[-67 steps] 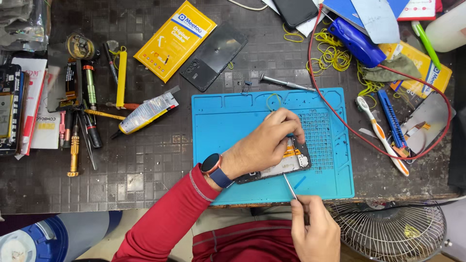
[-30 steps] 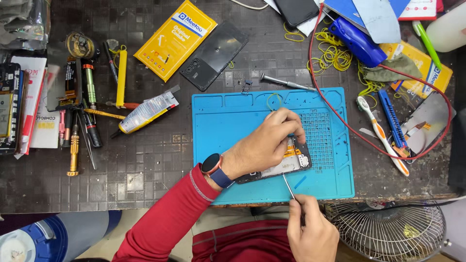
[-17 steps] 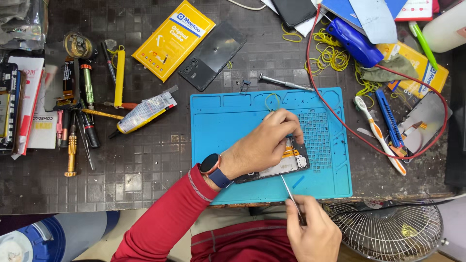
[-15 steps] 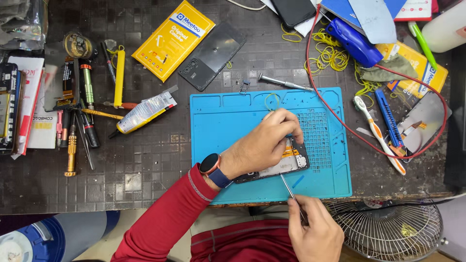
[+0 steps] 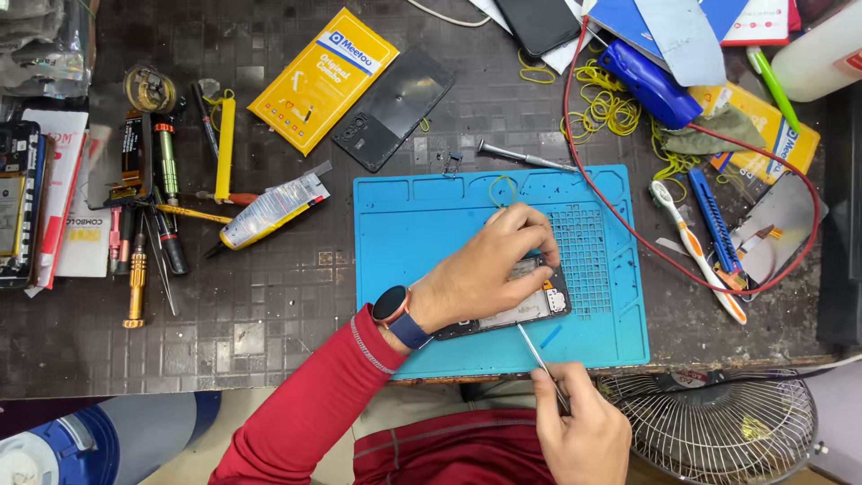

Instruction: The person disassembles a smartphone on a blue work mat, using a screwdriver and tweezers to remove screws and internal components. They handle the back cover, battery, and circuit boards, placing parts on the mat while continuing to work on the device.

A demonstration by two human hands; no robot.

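Pinning the opened phone (image 5: 521, 305) flat on the blue mat (image 5: 422, 260) with left hand (image 5: 480, 269) — right hand (image 5: 579, 431) pinched on metal tweezers (image 5: 537, 352). Probably picking at the phone's lower edge; steady, light tip needed next.

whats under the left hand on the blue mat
An opened phone lies on the blue mat under the left hand. Only its lower right end shows; the rest is covered. The right hand points a thin metal tool at it.

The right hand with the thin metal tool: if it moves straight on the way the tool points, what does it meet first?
The right hand aims its thin metal tool up and left; the tip already seems to touch the opened black phone under the left hand, though depth is unclear.
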